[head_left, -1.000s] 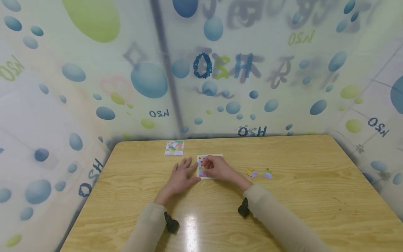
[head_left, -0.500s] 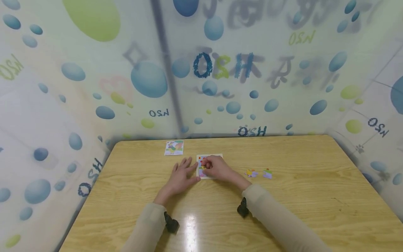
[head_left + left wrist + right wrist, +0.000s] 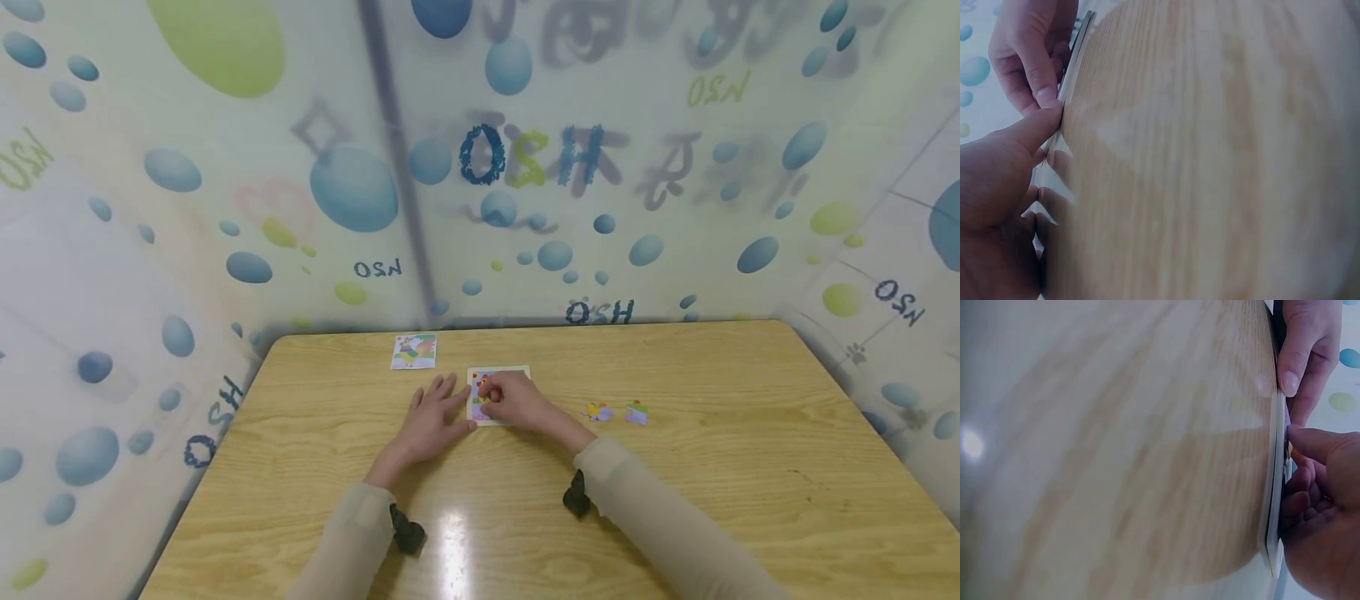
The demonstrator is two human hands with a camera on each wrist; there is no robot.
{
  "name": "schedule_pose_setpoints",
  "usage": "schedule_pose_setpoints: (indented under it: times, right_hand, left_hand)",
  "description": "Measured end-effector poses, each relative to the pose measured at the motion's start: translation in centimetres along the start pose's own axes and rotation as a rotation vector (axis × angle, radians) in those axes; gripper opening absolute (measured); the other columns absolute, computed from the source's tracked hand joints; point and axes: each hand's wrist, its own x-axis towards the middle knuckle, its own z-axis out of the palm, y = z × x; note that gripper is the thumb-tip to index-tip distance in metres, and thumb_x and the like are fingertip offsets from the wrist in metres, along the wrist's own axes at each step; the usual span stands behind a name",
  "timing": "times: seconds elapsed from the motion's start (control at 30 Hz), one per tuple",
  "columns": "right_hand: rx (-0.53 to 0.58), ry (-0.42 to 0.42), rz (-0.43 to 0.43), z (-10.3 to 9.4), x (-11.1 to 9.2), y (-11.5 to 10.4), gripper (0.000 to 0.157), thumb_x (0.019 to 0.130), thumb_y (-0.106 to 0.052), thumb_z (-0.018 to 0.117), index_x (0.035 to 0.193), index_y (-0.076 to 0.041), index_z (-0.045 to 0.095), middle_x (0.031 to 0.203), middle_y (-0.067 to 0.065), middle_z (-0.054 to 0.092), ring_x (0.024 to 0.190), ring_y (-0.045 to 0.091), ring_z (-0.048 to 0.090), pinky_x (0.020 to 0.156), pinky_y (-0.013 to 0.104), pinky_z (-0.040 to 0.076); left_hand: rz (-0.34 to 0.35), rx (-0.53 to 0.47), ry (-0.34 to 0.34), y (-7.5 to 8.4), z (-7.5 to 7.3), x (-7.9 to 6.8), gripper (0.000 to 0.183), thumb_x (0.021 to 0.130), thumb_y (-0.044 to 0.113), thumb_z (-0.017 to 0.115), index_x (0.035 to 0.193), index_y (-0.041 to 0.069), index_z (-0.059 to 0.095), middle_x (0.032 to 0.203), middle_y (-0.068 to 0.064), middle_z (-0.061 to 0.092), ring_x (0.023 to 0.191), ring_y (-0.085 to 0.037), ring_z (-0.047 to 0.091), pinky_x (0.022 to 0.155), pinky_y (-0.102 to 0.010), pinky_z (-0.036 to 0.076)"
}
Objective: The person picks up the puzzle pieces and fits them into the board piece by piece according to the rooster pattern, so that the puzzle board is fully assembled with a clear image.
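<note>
A small jigsaw puzzle board (image 3: 472,414) with a pale frame and a colourful picture lies flat on the table. My left hand (image 3: 431,423) rests beside it, fingers spread and fairly straight, with index fingertip and thumb tip right at its left edge. Over the board, my right hand (image 3: 517,400) has its fingers curled and pinches a small puzzle piece (image 3: 1289,450) down at the picture surface. That hand covers most of the picture's right part. From the side, the right wrist view shows the thin board edge (image 3: 1270,487) under the hand.
Two loose puzzle pieces lie right of the board, one yellow and purple (image 3: 598,412), the other green and purple (image 3: 637,412). A square picture card (image 3: 414,352) sits near the table's back edge. Patterned walls (image 3: 555,200) stand behind and beside the wooden table (image 3: 720,483).
Both hands keep almost the same place. The coloured piece under the right fingertips looks slightly shifted on the board.
</note>
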Motion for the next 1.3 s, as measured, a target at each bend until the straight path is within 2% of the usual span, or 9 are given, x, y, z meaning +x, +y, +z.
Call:
schedule_pose_setpoints:
  times: [0.5, 0.87, 1.07, 1.17, 1.3]
  right_hand:
    - [-0.013, 0.013, -0.027, 0.0, -0.1, 0.1, 0.011, 0.087, -0.005, 0.079, 0.097, -0.005, 0.075, 0.076, -0.004, 0.059, 0.07, 0.01, 0.052, 0.064, 0.024, 0.045]
    - [-0.028, 0.001, -0.027, -0.1, -0.1, 0.0, 0.016, 0.087, -0.005, 0.079, 0.102, -0.001, 0.077, 0.078, -0.002, 0.062, 0.071, 0.009, 0.052, 0.064, 0.023, 0.045]
    - [-0.09, 0.006, -0.063, -0.1, -0.4, -0.4, 0.015, 0.09, -0.007, 0.078, 0.104, -0.001, 0.078, 0.08, -0.001, 0.066, 0.072, 0.008, 0.054, 0.067, 0.024, 0.049]
    - [-0.155, 0.004, -0.076, -0.1, -0.7, -0.7, 0.01, 0.092, -0.009, 0.075, 0.099, -0.002, 0.077, 0.077, -0.001, 0.064, 0.072, 0.009, 0.052, 0.066, 0.025, 0.047]
    - [-0.221, 0.009, -0.062, -0.1, -1.0, -1.2, 0.012, 0.094, -0.012, 0.074, 0.1, -0.003, 0.077, 0.077, -0.001, 0.063, 0.072, 0.011, 0.051, 0.066, 0.027, 0.046]
  left_hand:
    - [-0.005, 0.006, -0.007, 0.2, -0.1, 0.0, 0.064, 0.101, 0.036, 0.066, 0.153, 0.005, 0.046, 0.165, -0.024, 0.024, 0.154, -0.044, 0.012, 0.121, -0.064, 0.003]
    - [-0.004, -0.006, -0.009, 0.1, -0.1, 0.0, 0.063, 0.101, 0.035, 0.066, 0.153, 0.005, 0.047, 0.165, -0.024, 0.024, 0.154, -0.043, 0.012, 0.121, -0.064, 0.003]
    - [0.003, 0.0, -0.005, 0.1, -0.1, 0.0, 0.063, 0.101, 0.035, 0.066, 0.153, 0.004, 0.047, 0.165, -0.025, 0.024, 0.154, -0.044, 0.012, 0.12, -0.065, 0.003]
    - [0.002, 0.004, -0.005, 0.0, 0.0, 0.0, 0.063, 0.101, 0.035, 0.066, 0.153, 0.005, 0.047, 0.165, -0.024, 0.024, 0.154, -0.044, 0.013, 0.121, -0.065, 0.004]
    - [0.018, 0.005, 0.01, 0.0, 0.0, -0.1, 0.062, 0.1, 0.034, 0.067, 0.152, 0.003, 0.049, 0.163, -0.026, 0.027, 0.153, -0.046, 0.015, 0.12, -0.066, 0.006]
